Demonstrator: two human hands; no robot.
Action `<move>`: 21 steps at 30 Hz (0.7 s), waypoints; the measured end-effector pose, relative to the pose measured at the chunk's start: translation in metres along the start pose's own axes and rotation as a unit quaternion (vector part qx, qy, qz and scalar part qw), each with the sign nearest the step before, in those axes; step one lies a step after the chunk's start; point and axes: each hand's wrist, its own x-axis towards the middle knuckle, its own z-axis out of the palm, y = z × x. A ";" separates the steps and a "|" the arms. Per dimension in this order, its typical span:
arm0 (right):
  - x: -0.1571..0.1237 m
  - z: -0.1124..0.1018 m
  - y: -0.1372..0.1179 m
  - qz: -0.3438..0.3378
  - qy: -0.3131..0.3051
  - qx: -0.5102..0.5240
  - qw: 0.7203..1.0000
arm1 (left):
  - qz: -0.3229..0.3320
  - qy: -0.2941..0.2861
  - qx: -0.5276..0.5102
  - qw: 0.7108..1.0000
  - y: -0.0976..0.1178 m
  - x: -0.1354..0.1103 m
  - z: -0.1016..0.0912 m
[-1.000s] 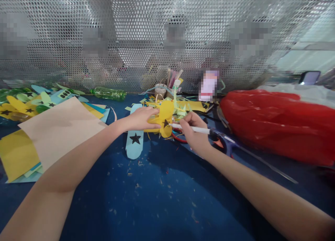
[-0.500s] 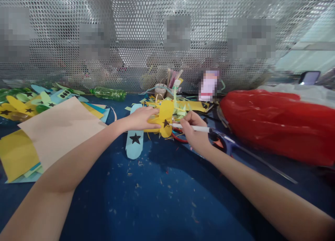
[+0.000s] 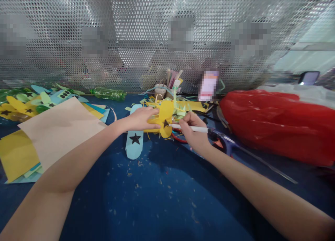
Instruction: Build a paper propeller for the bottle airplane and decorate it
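My right hand (image 3: 194,131) grips a white marker pen (image 3: 201,129) near its tip. The tip meets the right side of a black star (image 3: 166,123) drawn on a yellow paper airplane cutout (image 3: 165,108). From the left, my left hand (image 3: 141,118) holds the yellow cutout between thumb and fingers; part of it is hidden under the hand. Beneath my left hand lies a light blue rounded paper strip (image 3: 134,151) bearing a filled black star. Red scissor handles (image 3: 179,137) show partly behind my right hand.
Paper sheets (image 3: 62,129) and star-marked paper cutouts (image 3: 28,110) lie at left, near a green plastic bottle (image 3: 108,93). Paper scraps and a cup of sticks (image 3: 160,90) sit behind. At right are a blue glue gun (image 3: 228,143) with a clear stick and a red plastic bag (image 3: 277,125).
The marker's back end has shifted slightly left as my right hand makes a small movement at the star. My left hand and the yellow cutout stay in place.
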 end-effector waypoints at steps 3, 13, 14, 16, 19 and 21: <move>0.000 0.000 0.003 0.008 -0.001 -0.002 1.000 | 0.000 0.005 -0.002 1.000 0.001 0.000 -0.001; -0.001 0.000 0.009 0.009 -0.006 -0.006 1.000 | 0.002 0.009 -0.006 1.000 0.000 -0.001 0.000; -0.001 0.000 0.009 0.006 -0.003 -0.008 1.000 | 0.003 0.010 -0.005 1.000 0.000 -0.001 0.000; -0.001 0.000 0.009 0.002 -0.002 -0.011 1.000 | 0.005 0.009 -0.005 1.000 -0.001 -0.001 0.000; -0.001 0.000 0.010 0.007 -0.010 -0.006 1.000 | 0.004 0.008 -0.011 1.000 -0.001 -0.001 0.000; -0.001 0.000 0.008 0.011 -0.009 -0.008 1.000 | 0.003 0.008 -0.015 1.000 -0.001 -0.001 0.000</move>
